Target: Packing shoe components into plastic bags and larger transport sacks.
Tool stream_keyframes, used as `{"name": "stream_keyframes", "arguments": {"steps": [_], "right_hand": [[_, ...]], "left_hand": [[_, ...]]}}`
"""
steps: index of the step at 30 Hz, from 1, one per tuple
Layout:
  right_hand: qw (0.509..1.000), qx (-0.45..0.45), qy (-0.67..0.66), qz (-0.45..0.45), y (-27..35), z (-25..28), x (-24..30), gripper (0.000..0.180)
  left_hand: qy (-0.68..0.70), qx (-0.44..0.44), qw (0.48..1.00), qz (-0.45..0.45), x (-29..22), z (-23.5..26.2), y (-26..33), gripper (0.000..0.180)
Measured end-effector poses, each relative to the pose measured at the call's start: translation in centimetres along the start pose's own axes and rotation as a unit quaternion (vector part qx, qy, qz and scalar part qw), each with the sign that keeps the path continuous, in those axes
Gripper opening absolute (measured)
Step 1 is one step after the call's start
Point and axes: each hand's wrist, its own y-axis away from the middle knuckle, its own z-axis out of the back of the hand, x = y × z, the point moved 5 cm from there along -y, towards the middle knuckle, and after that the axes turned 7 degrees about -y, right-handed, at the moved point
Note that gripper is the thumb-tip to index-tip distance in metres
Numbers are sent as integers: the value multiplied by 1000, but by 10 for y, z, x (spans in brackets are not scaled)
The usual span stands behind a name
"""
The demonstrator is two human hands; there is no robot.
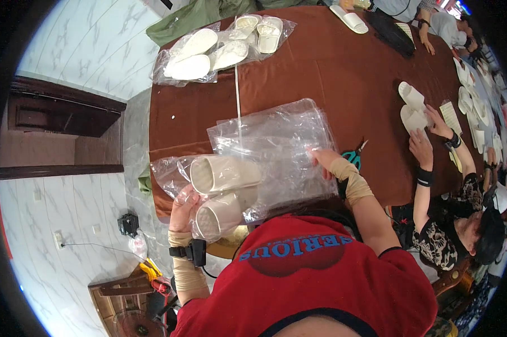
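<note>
Gripping the pair of cream slippers point(222, 191) through a clear plastic bag point(172, 171), the left hand point(181, 212) sits at about seven o'clock of the picture, fingers curled shut around the nearer slipper's heel end at the near edge of the desk point(332, 73). The two slippers lie side by side, their open ends facing the person's left, half inside the bag. The right hand point(325, 160) rests just right of centre — fingers stretched flat and open on a stack of empty clear bags point(276, 137), pressing it down and holding nothing. A pair of teal-handled scissors point(353, 154) lies just beside that hand at three o'clock. At twelve o'clock, well apart, bagged slipper pairs point(220, 48) lie on the brown cloth, and a loose slipper point(349, 19) lies further right. At three o'clock another person's hands point(425, 137) touch a further pair of slippers point(412, 106).
</note>
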Motion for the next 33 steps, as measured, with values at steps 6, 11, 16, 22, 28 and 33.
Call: {"name": "stream_keyframes", "arguments": {"steps": [6, 11, 16, 22, 28, 33], "right_hand": [[1000, -27, 2, -1, 6, -2, 11, 70], [997, -2, 10, 73, -14, -5, -3, 69], [999, 44, 6, 28, -20, -6, -15, 54], [867, -323, 235, 297, -58, 29, -46, 28], [939, -247, -77, 226, 6, 46, -23, 22], [946, -132, -119, 271, -14, 36, -27, 25]], "left_hand": [[-134, 75, 988, 9, -47, -40, 12, 34], [-126, 136, 979, -81, -67, -98, 12, 34], [-87, 151, 984, -43, -10, -99, -31, 61], [-202, 82, 976, 9, 133, -17, -90, 66], [-140, -27, 988, -62, 145, -14, -85, 45], [-182, -62, 978, -85, 130, -16, -87, 32]]}}
